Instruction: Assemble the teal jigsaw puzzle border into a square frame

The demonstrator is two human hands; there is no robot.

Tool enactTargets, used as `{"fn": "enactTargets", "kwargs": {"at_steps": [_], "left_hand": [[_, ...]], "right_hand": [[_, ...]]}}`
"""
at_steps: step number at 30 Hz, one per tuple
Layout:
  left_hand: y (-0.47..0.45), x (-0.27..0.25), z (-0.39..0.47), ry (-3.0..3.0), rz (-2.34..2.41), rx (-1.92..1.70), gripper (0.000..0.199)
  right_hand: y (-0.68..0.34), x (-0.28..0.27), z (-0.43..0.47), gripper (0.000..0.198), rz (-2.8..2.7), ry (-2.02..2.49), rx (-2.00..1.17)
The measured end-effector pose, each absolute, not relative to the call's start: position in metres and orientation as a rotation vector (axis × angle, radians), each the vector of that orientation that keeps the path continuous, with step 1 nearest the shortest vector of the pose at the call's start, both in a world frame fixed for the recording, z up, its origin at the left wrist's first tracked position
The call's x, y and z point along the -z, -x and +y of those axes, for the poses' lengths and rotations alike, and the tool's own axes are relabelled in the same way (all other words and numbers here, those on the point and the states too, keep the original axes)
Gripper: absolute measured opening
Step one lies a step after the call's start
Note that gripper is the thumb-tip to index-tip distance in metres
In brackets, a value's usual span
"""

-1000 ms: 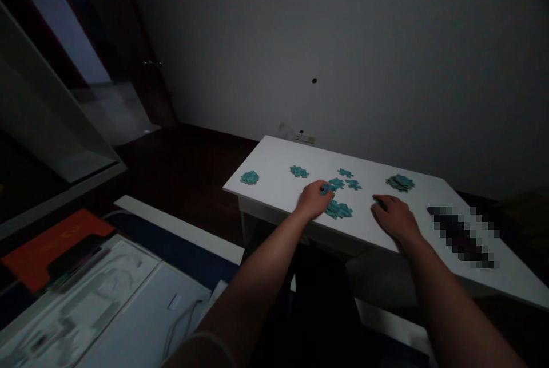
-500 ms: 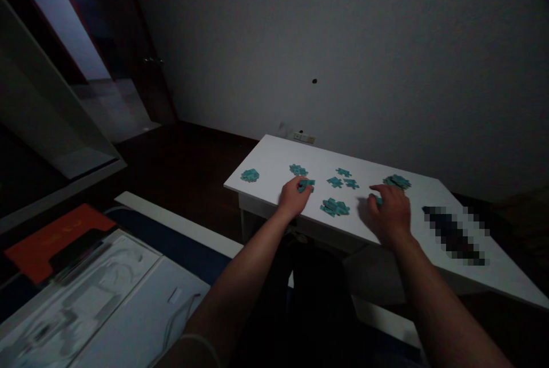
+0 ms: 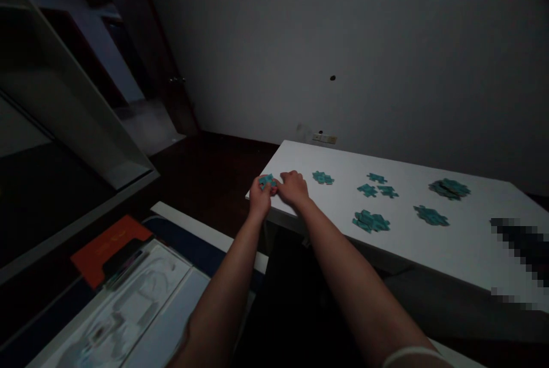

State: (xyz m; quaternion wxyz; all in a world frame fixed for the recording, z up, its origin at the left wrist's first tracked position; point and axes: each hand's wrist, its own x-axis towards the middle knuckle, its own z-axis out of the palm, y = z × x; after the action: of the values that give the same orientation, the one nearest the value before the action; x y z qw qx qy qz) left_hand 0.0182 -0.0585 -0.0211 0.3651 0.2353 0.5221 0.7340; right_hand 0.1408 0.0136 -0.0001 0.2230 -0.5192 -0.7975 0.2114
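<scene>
My left hand [image 3: 259,199], at the table's left end, is closed around teal jigsaw puzzle pieces [image 3: 267,179]. Close beside it, my right hand [image 3: 295,187] has its fingers bent and its thumb against the left hand's fingers. Whatever lies between the right fingertips is hidden. Right of the hands lies a small cluster of puzzle pieces [image 3: 323,177]. Farther along are three loose pieces [image 3: 378,186], a heap of pieces [image 3: 371,221] near the front edge, another cluster [image 3: 431,216], and a bigger pile [image 3: 449,189] at the right.
The white table [image 3: 317,156] stands close to a grey wall. A dark pixelated object [image 3: 521,245] is at its right side. To my lower left are an orange folder [image 3: 111,248] and a white tray with moulded hollows [image 3: 141,299]. A door stands at the far left.
My right hand has moved from the table's right part over to my left hand, leaving a cluster of pieces where it was. My left hand has shifted left. The view has turned left.
</scene>
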Motion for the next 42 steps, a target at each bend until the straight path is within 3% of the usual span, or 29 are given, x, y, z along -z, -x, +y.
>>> {"fn": "enactTargets", "kwargs": {"at_steps": [7, 13, 19, 24, 35, 42], "left_hand": [[-0.024, 0.035, -0.056, -0.538, 1.288, -1.912, 0.025], [-0.027, 0.029, -0.059, -0.41, 1.291, -2.005, 0.022], [-0.026, 0.02, -0.062, -0.342, 1.333, -2.072, 0.018], [-0.036, 0.014, -0.062, -0.391, 1.359, -2.033, 0.02], [-0.181, 0.004, -0.024, -0.751, 1.051, -1.691, 0.013], [-0.248, 0.0, 0.008, -0.87, 1.008, -1.526, 0.032]], "right_hand": [[-0.142, 0.009, 0.026, 0.018, -2.165, 1.424, -0.72], [-0.142, 0.01, 0.02, 0.024, -2.088, 1.326, -0.729], [-0.142, 0.008, 0.014, 0.027, -1.792, 1.22, -1.028], [-0.162, -0.001, 0.005, 0.026, -1.629, 1.172, -1.1], [-0.322, -0.039, 0.01, 0.025, -1.361, 1.165, -0.968], [-0.412, -0.02, 0.009, 0.036, -1.224, 1.147, -0.887]]}}
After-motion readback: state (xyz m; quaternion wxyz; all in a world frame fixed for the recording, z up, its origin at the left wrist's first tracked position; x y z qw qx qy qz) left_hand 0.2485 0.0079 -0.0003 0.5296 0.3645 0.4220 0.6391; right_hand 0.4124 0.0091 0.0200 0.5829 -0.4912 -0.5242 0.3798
